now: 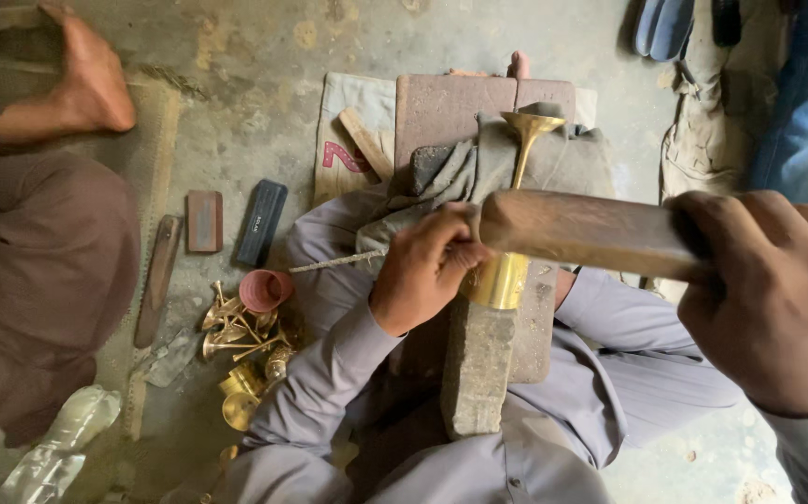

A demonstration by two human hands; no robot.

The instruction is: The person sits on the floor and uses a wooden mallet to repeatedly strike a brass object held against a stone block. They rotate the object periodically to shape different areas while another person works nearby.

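From the head view, your left hand (422,271) has its fingers closed around a shiny brass horn (514,205) lying on a rough stone block (478,373) at centre, while your right hand (768,299), at three o'clock, grips a worn wooden mallet (581,233) just above it. The horn looks smooth and flared but unfinished, I'd judge, and similar brass pieces (240,345) sit piled at eight o'clock on the concrete floor (264,121).

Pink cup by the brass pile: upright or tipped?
Tipped. The pink cup lies on its side on the floor beside the brass pieces, its round open mouth showing sideways.
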